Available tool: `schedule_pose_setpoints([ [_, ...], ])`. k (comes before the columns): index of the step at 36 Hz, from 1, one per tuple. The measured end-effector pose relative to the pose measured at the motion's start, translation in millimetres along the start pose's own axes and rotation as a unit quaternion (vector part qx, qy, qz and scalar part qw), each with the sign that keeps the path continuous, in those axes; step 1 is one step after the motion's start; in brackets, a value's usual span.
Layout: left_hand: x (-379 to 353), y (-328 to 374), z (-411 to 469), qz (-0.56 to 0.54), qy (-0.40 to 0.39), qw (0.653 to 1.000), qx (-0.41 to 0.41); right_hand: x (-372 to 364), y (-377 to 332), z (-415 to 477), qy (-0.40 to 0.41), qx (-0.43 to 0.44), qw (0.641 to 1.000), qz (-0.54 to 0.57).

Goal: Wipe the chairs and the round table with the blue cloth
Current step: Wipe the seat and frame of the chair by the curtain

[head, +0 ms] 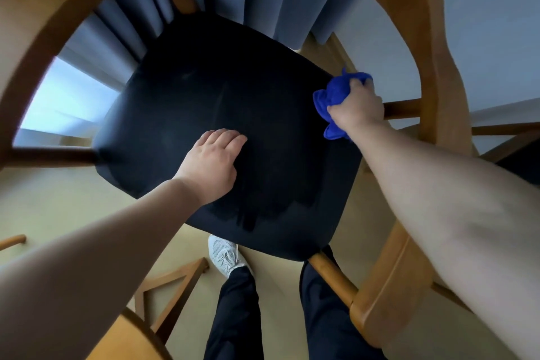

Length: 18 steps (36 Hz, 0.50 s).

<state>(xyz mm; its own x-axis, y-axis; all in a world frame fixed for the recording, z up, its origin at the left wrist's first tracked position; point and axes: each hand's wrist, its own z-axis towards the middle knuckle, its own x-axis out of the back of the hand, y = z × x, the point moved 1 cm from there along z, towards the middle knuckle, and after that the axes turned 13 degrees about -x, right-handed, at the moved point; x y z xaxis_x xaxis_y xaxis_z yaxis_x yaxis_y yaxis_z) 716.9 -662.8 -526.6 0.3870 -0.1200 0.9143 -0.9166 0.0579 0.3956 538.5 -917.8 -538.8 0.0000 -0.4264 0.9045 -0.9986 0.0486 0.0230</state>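
Now your right hand point(358, 109) grips the bunched blue cloth point(333, 96) at the black padded chair seat's point(222, 102) edge, your left hand point(213, 162) resting flat with relaxed fingers; next, sweep across it.

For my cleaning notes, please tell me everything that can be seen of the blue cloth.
The blue cloth is bright blue, soft-looking fabric, crumpled into a bunch with corners sticking out. The right hand grips it, covering part of it. It lies against the right edge of the chair's dark seat, near a wooden rail.

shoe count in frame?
1. White shoe on the floor, just past the near edge of the dark seat. The other may be hidden under that seat.
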Motion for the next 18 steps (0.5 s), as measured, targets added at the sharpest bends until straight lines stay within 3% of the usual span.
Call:
schedule_pose_setpoints([
  [18, 2.8, -1.5, -9.3, -0.011, 0.003, 1.0, 0.003, -32.7, 42.3, -49.3, 0.008, -0.033, 0.999, -0.002],
])
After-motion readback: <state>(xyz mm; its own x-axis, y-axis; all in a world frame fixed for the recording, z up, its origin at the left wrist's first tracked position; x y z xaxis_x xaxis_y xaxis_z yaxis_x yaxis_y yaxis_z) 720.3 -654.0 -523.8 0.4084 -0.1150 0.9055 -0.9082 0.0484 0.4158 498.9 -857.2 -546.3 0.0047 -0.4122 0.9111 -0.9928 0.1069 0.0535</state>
